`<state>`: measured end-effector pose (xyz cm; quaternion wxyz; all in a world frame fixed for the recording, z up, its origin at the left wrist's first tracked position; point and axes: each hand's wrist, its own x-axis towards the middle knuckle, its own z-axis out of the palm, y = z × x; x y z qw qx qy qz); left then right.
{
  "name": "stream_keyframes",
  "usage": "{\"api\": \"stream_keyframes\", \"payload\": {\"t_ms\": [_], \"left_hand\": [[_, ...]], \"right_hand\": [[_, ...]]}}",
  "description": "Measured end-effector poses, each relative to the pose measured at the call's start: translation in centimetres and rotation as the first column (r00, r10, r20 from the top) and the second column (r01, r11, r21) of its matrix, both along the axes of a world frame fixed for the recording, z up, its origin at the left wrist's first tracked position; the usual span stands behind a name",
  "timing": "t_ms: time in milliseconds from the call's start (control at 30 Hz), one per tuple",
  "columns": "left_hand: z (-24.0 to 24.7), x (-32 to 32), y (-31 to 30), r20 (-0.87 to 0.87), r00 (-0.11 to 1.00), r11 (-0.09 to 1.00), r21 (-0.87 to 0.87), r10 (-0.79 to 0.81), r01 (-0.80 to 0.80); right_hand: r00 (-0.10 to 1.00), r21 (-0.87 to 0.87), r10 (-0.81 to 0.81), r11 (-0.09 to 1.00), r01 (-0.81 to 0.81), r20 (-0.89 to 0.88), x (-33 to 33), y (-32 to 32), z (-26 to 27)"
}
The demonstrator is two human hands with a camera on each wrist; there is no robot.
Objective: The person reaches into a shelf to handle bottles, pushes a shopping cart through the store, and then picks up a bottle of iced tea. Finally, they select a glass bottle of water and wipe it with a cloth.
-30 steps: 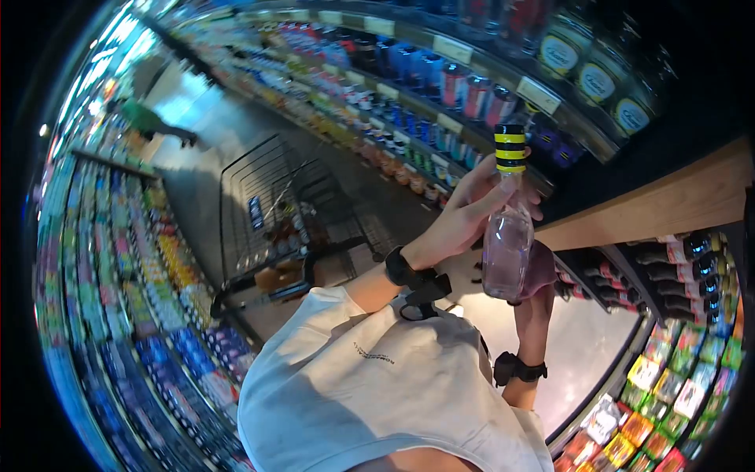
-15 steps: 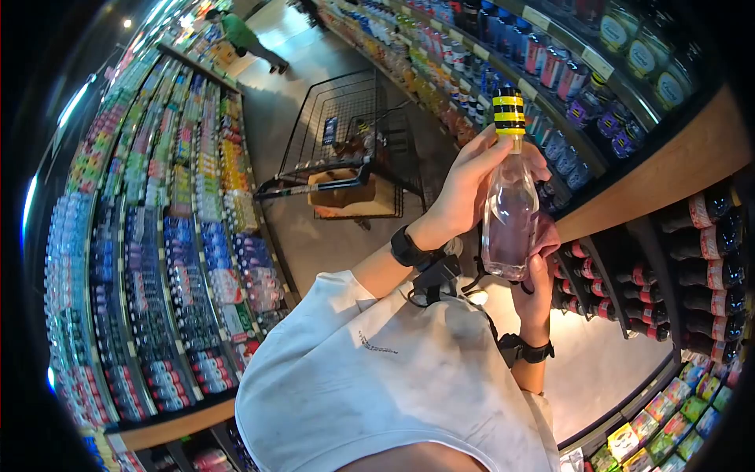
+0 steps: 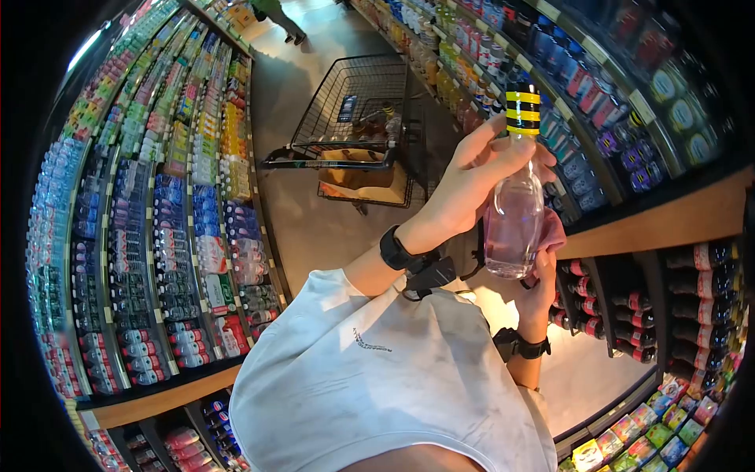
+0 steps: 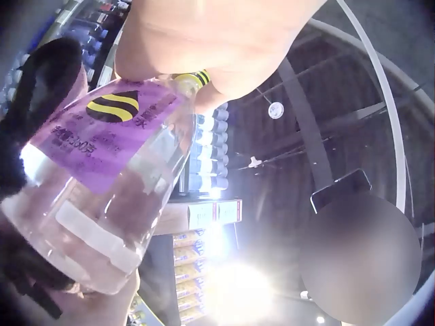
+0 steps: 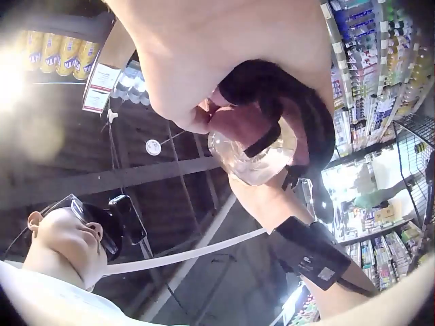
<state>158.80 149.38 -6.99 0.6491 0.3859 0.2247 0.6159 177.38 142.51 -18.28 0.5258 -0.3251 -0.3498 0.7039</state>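
My left hand (image 3: 473, 178) grips a clear glass bottle (image 3: 513, 236) by its neck, just under a cap wrapped in yellow and black stripes. Through the glass shows a pinkish tint, and in the left wrist view the bottle carries a purple label (image 4: 102, 151) with a striped oval. Low beside the bottle, my right hand (image 3: 538, 285) holds a pink cloth (image 3: 553, 230) with black trim against the bottle's side near its base. From the right wrist view, the cloth (image 5: 239, 124) is bunched under my fingers with the bottle's base behind it.
A black wire shopping cart (image 3: 354, 102) stands in the aisle, with a cardboard box (image 3: 366, 178) on its lower rack. Bottle shelves (image 3: 157, 220) line the left; more shelves with a wooden edge (image 3: 668, 211) are close on the right. A person in green (image 3: 277, 16) is further off.
The view has swung, so cart and shelves sit differently in it. My left hand keeps its grip on the bottle's neck; my right hand and the cloth have risen beside the bottle's base.
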Motion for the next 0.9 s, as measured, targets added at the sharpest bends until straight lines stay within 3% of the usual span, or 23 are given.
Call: {"api": "stream_keyframes", "payload": {"t_ms": [267, 467, 700, 767, 900], "left_hand": [[-0.1, -8.3, 0.3, -0.05, 0.993, 0.992, 0.067, 0.106, -0.103], [-0.8, -13.6, 1.2, -0.025, 0.987, 0.986, 0.061, 0.158, -0.156], [-2.4, -19.3, 2.5, 0.043, 0.981, 0.982, -0.002, 0.189, -0.189], [-2.8, -20.5, 2.8, 0.063, 0.978, 0.98, -0.019, 0.2, -0.2], [-3.1, -22.3, 3.1, 0.083, 0.969, 0.972, -0.057, 0.233, -0.229]], "right_hand": [[0.994, 0.0, 0.079, 0.997, -0.08, 0.069, -6.6, 2.4, -1.1], [0.964, 0.156, 0.053, 0.983, -0.096, 0.26, -14.1, 4.0, 4.8], [0.942, 0.252, -0.003, 0.964, -0.086, 0.334, -20.3, 5.9, 4.6], [0.876, 0.186, -0.035, 0.98, -0.063, 0.481, -20.2, 5.4, 3.2], [0.826, 0.188, 0.056, 0.963, -0.194, 0.561, -21.8, 5.6, 4.6]]}}
